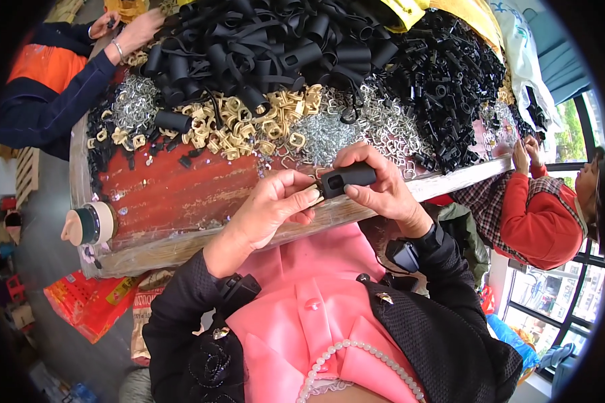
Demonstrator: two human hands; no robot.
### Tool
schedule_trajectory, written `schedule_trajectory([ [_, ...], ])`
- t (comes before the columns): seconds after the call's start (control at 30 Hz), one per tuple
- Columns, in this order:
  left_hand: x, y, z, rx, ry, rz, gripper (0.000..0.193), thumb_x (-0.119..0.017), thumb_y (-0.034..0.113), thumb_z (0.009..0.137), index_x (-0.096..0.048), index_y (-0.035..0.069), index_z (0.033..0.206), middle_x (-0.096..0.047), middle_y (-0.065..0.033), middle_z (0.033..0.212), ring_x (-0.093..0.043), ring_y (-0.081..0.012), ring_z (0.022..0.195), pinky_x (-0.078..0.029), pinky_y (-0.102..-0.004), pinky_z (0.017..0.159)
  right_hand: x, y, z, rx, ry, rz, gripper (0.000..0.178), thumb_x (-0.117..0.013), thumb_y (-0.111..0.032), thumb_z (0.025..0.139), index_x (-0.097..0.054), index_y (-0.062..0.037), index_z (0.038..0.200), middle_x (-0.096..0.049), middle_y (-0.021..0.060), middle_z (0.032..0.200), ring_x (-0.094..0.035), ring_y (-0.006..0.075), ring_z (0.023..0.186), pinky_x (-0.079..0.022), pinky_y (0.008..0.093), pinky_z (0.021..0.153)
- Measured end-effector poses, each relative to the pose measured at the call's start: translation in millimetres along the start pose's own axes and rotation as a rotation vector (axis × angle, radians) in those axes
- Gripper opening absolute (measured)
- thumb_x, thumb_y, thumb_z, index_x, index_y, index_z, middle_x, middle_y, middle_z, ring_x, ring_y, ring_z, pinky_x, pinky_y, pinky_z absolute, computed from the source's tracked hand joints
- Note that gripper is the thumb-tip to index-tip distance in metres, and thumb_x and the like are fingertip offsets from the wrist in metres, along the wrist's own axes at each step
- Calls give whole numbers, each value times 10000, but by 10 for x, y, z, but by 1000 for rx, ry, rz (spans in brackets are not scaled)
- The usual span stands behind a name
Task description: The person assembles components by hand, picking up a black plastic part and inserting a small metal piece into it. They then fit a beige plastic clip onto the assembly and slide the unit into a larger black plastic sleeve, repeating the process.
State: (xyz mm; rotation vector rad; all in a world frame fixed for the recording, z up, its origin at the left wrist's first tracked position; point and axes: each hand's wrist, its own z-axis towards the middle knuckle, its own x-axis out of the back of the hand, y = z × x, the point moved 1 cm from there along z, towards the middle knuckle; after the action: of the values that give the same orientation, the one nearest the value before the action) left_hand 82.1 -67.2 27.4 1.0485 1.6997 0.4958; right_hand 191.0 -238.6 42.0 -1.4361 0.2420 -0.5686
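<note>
Over the near edge of the worktop (181,188), a black tube (357,176) is clamped by the fingers of the right hand (392,193); at its left end, a small piece (319,191) is pinched by the left hand (267,207). Beyond, gold-coloured parts (239,127) are heaped.

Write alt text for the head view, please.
A person's right hand grips a black tube with a rectangular opening, while the left hand pinches a small part at its end, at a red table. Heaps of black tubes, tan pieces and metal clips lie beyond; one co-worker is at left, another at right.
</note>
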Motion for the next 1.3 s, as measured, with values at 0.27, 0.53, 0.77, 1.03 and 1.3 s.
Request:
schedule_trajectory([
  [0.27,89,-14,-28,-6,41,50,273,-593,170,803,-532,-19,991,-539,-11,721,-498,-58,585,-443,-191,561,-62,-52,-4,118,-44,-161,324,-633,-207,752,-486,-26,977,-504,101,948,-498,233,903,-388,322,804],
  [0.53,22,7,-45,-172,105,317,258,-626,113,769,-539,-25,968,-557,-17,720,-494,-54,550,-431,-187,516,-108,8,-89,140,-4,-211,298,-620,-163,762,-470,-28,982,-478,113,959,-467,238,930,-367,353,822],
  [0.77,21,-4,-20,-93,67,201,265,-638,109,750,-545,-36,951,-559,-34,738,-496,-61,572,-416,-183,534,-71,31,-136,137,-26,-210,327,-617,-188,768,-459,-28,1005,-478,122,982,-467,243,932,-365,348,825],
  [1.03,41,-64,52,-32,93,43,245,-644,96,741,-548,-30,929,-545,-26,720,-487,-61,577,-402,-176,531,-73,102,-132,132,-23,-183,331,-605,-208,778,-458,-18,1007,-480,142,1017,-469,254,953,-367,360,835],
  [1.3,88,-69,126,-24,58,74,282,-628,104,762,-544,-44,988,-578,-52,797,-519,-77,614,-439,-190,572,-124,118,-144,152,-9,-320,370,-584,-195,790,-408,-15,1061,-467,153,1033,-460,261,966,-371,362,833],
])
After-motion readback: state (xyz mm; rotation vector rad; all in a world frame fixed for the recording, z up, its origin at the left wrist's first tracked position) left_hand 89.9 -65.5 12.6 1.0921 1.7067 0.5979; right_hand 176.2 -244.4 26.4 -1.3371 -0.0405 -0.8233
